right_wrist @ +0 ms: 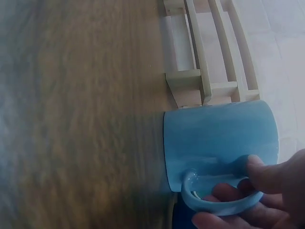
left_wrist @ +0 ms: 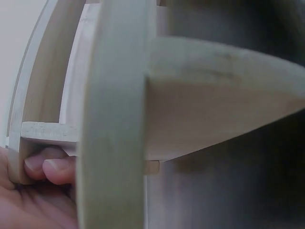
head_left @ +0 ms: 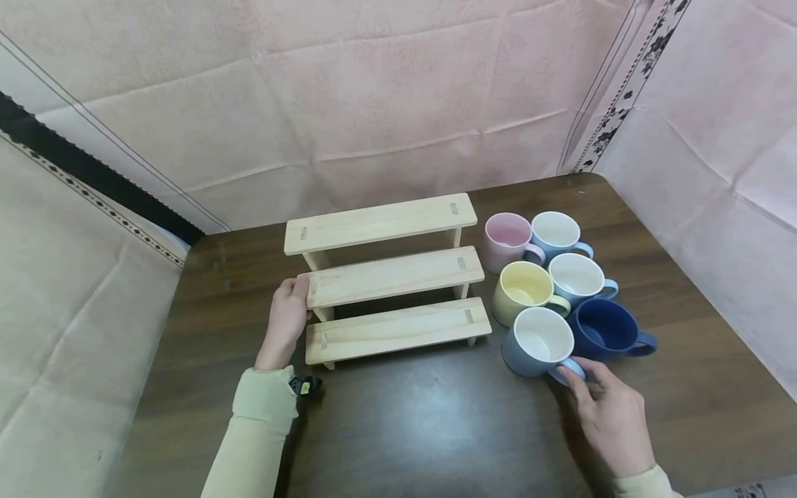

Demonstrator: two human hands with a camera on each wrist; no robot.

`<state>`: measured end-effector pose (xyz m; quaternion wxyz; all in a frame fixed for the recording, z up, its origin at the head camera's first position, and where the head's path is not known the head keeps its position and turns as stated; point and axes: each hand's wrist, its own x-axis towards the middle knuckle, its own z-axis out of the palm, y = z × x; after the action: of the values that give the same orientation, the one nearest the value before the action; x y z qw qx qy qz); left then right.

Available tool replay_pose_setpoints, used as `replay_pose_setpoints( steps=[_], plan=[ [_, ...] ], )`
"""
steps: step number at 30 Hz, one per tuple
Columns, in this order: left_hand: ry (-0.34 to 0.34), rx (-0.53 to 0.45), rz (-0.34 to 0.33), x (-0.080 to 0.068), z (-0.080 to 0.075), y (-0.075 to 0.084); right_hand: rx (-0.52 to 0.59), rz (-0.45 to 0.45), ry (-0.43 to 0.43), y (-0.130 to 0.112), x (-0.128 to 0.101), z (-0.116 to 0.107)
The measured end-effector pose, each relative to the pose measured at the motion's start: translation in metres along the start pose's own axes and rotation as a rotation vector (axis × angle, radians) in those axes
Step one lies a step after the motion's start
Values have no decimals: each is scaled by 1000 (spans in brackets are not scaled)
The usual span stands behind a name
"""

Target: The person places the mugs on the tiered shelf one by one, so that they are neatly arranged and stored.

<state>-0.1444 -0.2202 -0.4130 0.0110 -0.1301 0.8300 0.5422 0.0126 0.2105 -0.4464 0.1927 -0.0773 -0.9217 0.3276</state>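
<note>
A pale wooden three-tier stand [head_left: 386, 227] is on the table. My left hand [head_left: 289, 315] grips the left end of its middle shelf [head_left: 398, 277]; in the left wrist view its fingertips [left_wrist: 59, 169] curl under the board. On the right, my right hand [head_left: 616, 418] holds the handle of the front blue-grey mug [head_left: 526, 351]. In the right wrist view the fingers pass through the handle loop [right_wrist: 228, 208], with the thumb at its upper end. Behind this mug is a yellow mug [head_left: 513, 304], and beside it a dark blue mug [head_left: 588, 339].
Farther back are a pink mug [head_left: 498, 252] and two light blue mugs with white insides, one at the back [head_left: 548, 245] and one nearer [head_left: 569, 287]. The mugs stand close together, right of the stand. Pale cloth [head_left: 386, 104] hangs behind the wooden table [head_left: 423, 429].
</note>
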Motion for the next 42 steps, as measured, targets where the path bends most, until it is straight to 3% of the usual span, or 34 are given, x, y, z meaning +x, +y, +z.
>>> replay_pose_setpoints(
  steps=[7,17,24,31,42],
  plan=[
    [-14,-58,-10,0,-1,-1,-21,-15,112,-1,-2,4],
    [2,-50,-3,1,-1,-3,-24,-46,170,-9,-4,1],
    [6,-40,-5,2,-1,-3,16,-114,138,-28,2,-17],
    [5,-14,8,4,0,-4,66,-264,98,-53,18,-36],
    [2,-11,-5,1,0,-2,188,-365,13,-118,59,-42]
  ],
)
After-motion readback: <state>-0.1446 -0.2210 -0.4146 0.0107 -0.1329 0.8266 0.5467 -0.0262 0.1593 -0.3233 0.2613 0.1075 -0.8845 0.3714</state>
